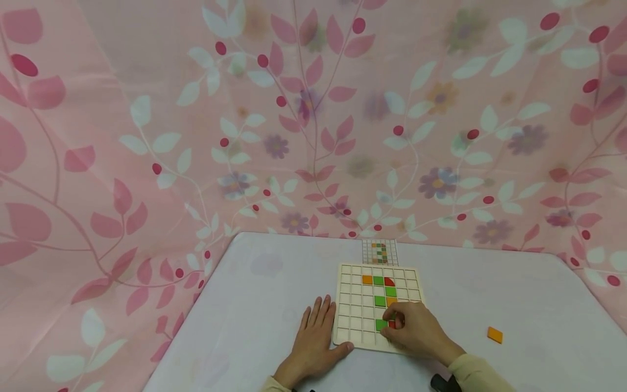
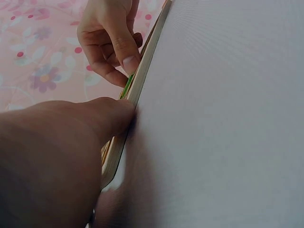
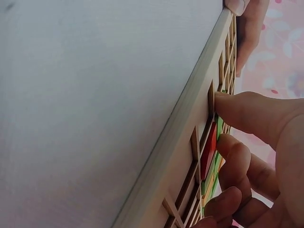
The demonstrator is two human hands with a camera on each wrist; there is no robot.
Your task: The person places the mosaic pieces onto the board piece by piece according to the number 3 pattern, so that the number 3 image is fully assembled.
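A pale wooden grid board [image 1: 346, 314] lies on the table with square green and orange tiles and red pieces in its cells. My right hand [image 1: 416, 329] is over its near part, thumb and index finger at opposite edges of a green tile [image 1: 380, 325]. Beside that tile sits a red piece [image 3: 208, 151], partly covered by the fingers in the head view. My left hand [image 1: 315, 340] lies flat along the board's left side, fingers straight. Its thumb [image 2: 116, 111] touches the near edge of the board.
A printed pattern card [image 1: 380, 252] with a coloured grid lies behind the board. One orange diamond-shaped tile [image 1: 495, 335] rests on the white-covered table [image 1: 274, 283] to the right. A pink floral curtain [image 1: 313, 120] hangs behind the table.
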